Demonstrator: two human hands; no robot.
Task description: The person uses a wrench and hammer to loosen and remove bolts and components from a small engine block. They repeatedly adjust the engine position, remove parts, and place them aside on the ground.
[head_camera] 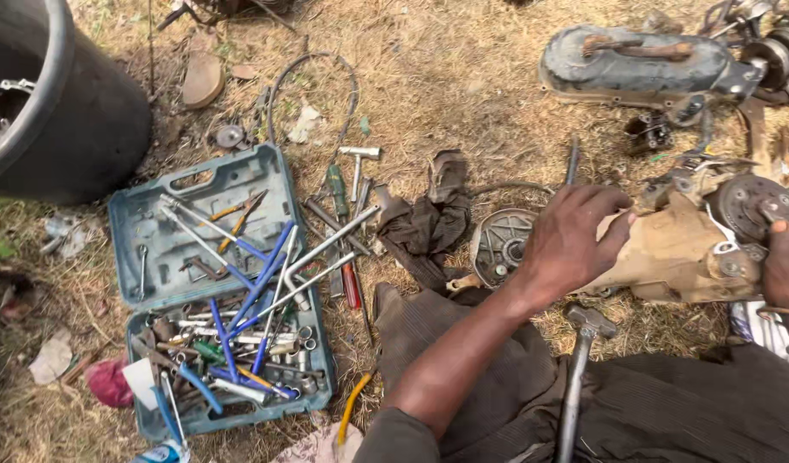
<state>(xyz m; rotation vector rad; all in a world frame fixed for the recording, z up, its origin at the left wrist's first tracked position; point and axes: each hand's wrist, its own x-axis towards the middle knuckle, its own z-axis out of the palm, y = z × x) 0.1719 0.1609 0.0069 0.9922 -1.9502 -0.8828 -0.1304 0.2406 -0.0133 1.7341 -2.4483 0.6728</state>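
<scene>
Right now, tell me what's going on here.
A person sits on dry grass working on a dirt-caked engine casing. The left hand grips its near end, while the right hand rests fingers on the round flywheel side. A hammer lies across the lap. An open teal tool case full of wrenches sits to the left, beside a dark rag.
</scene>
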